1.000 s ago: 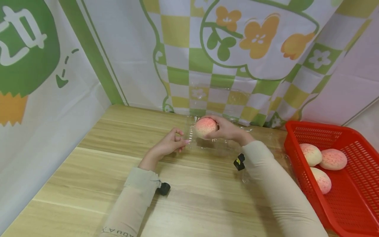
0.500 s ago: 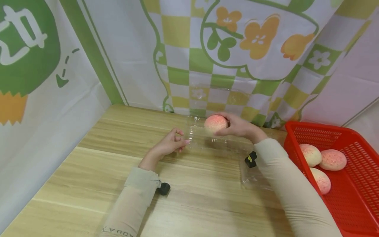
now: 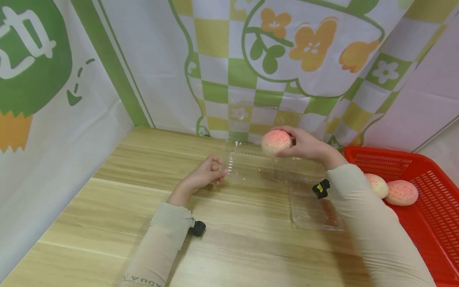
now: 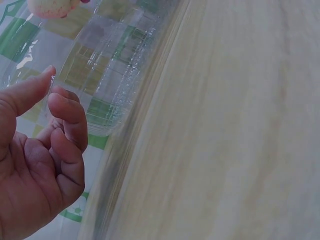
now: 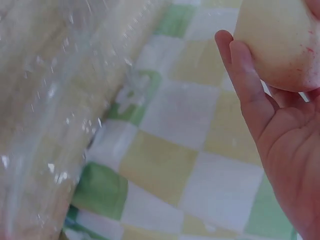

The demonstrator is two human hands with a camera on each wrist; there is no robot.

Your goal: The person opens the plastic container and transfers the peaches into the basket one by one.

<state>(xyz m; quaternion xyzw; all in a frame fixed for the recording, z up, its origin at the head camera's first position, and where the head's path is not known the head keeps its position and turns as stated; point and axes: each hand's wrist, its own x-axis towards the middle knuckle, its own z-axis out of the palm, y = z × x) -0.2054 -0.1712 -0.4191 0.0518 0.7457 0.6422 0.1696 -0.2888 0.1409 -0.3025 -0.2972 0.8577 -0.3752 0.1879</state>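
My right hand (image 3: 310,146) grips a pink and cream peach (image 3: 275,142), raised above a clear plastic box (image 3: 247,161) near the back of the table. In the right wrist view the peach (image 5: 280,45) rests against the fingers and is partly cut off by the frame. My left hand (image 3: 205,174) pinches the box's left edge between thumb and forefinger, its other fingers curled. The left wrist view shows the box's ridged clear wall (image 4: 107,95) beside that hand. The box's raised clear lid (image 3: 265,115) leans by the curtain.
A red plastic basket (image 3: 435,223) stands at the right with peaches (image 3: 402,193) in it, partly behind my right sleeve. Another clear plastic piece (image 3: 315,211) lies in front of the box. A checked curtain (image 3: 215,38) closes off the back of the wooden table (image 3: 229,247).
My right hand has carried the peach up and to the right, away from the box's left end. The left hand stays at the box's edge. More of the front plastic piece shows.
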